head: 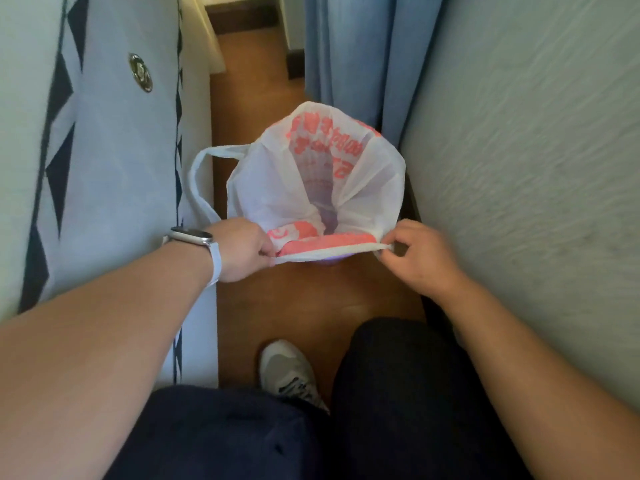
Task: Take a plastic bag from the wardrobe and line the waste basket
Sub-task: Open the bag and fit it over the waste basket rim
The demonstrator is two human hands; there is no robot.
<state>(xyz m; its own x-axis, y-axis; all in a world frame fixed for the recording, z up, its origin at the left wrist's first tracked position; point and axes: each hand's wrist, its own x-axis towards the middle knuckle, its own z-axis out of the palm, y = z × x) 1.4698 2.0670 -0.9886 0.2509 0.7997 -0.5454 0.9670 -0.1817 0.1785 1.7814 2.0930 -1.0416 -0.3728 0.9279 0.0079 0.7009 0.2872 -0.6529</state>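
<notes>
Print: orange-red writing on the white plastic bag (277,188), too blurred to read
Room: narrow strip of brown floor (311,299) between a patterned bed cover (114,150) and a pale wall (519,150); blue curtain (363,57) behind
Bag: open, spread over the waste basket (327,260), only a sliver of it showing
Left hand (242,249): pinching the bag's near rim
Right hand (419,254): pinching the same rim, which is stretched taut between them

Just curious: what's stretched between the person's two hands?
In the head view, the plastic bag's near rim runs taut from left hand to right hand.

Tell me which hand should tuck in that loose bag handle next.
Probably the left hand: the loose handle hangs on its side, just beyond it. The right hand pinches the bag rim by the wall.
</notes>
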